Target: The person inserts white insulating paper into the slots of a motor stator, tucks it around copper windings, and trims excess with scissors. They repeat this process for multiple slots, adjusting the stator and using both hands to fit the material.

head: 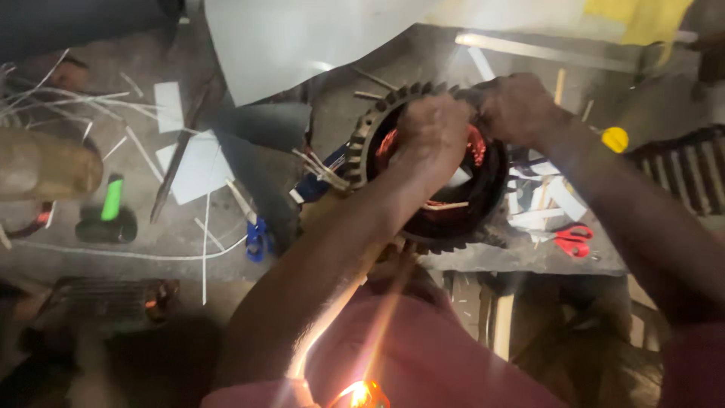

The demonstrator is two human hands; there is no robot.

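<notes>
A round finned motor stator with copper windings inside its bore stands on the grey workbench in front of me. My left hand is closed in a fist over the top of the bore, fingers curled into the windings. My right hand grips the stator's far upper right rim. A thin wooden strip lies across the lower part of the bore. What the left fist holds is hidden.
Red-handled scissors lie right of the stator, blue-handled scissors to its left. A green-handled mallet, white paper sheets and several thin strips are scattered at left. A yellow-capped tool lies right. A lit flame glows near my chest.
</notes>
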